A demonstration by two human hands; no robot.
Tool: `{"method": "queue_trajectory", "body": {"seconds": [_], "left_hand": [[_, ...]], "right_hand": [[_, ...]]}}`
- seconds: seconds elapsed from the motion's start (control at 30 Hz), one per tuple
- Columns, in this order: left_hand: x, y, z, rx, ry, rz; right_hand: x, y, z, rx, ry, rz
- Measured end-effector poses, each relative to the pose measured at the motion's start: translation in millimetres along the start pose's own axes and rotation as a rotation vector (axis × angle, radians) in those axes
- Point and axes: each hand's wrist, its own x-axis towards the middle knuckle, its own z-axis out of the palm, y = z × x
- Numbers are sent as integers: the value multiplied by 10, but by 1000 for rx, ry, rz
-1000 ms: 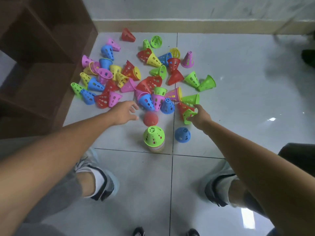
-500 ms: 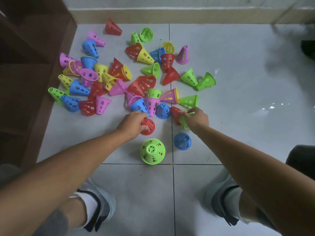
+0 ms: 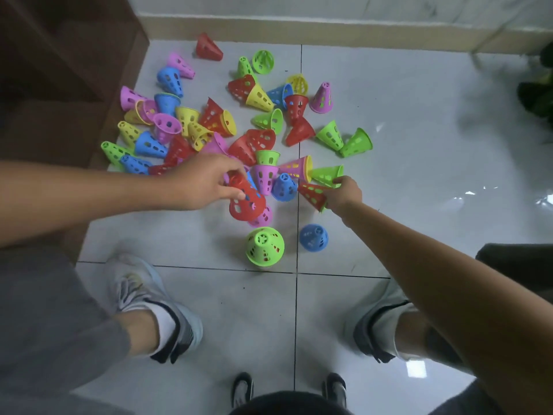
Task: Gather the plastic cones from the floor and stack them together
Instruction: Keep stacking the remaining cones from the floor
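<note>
Several perforated plastic cones in red, green, blue, yellow and pink lie scattered on the white tiled floor (image 3: 419, 163). My left hand (image 3: 200, 182) grips a red cone (image 3: 247, 202) by its narrow end, lifted above the floor with a blue cone inside it and a pink one just below. My right hand (image 3: 344, 194) holds a red cone nested over a green one (image 3: 312, 194), tip pointing left. An upright stack topped by a green cone (image 3: 264, 246) stands near me, and a lone blue cone (image 3: 313, 237) sits to its right.
A dark wooden shelf unit (image 3: 59, 94) lines the left side, with cones against its base. The wall skirting (image 3: 329, 31) runs along the back. My two shoes (image 3: 155, 310) flank the front tiles, and another person's shoe tips (image 3: 243, 389) show at the bottom edge.
My left hand took hold of the red cone that stood on the floor and raised it. My right hand kept its nested red and green cones and shifted slightly right.
</note>
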Motion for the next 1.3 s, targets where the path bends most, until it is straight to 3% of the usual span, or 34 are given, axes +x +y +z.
{"method": "queue_trajectory", "body": {"seconds": [0.33, 0.57, 0.97, 1.13, 1.3], "left_hand": [[-602, 567, -686, 73, 36, 71], [-705, 864, -502, 116, 4, 80], [-751, 722, 541, -72, 111, -88], [-875, 343, 632, -158, 54, -133], [-740, -171, 648, -89, 31, -247]], "right_hand": [[-553, -395, -444, 345, -153, -32], [-1073, -530, -734, 607, -437, -60], [-1372, -387, -791, 569, -831, -147], [-1427, -332, -535, 540, -837, -121], [-1457, -267, -320, 455, -832, -81]]}}
